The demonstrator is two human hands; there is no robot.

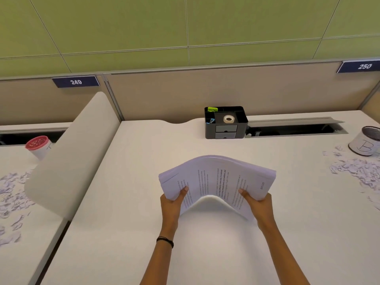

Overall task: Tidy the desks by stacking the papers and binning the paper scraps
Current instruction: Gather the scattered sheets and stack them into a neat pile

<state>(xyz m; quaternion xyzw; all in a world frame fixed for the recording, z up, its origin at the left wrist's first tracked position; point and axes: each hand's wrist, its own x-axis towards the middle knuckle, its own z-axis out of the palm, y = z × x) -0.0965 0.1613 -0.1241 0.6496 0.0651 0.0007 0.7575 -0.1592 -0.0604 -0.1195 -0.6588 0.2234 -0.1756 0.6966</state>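
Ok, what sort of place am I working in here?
Probably an open-plan office: numbered seat signs 249 and 250 on the partition, a curved divider between desks, and a black desk organiser holding tape. The left hand and right hand grip a paper stack.

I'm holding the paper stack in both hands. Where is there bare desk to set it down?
Bare desk lies under the paper stack and toward the organizer, and leftward to the divider. Crowded: paper scraps and the tin at right; more scraps and a red-topped cup beyond the divider.
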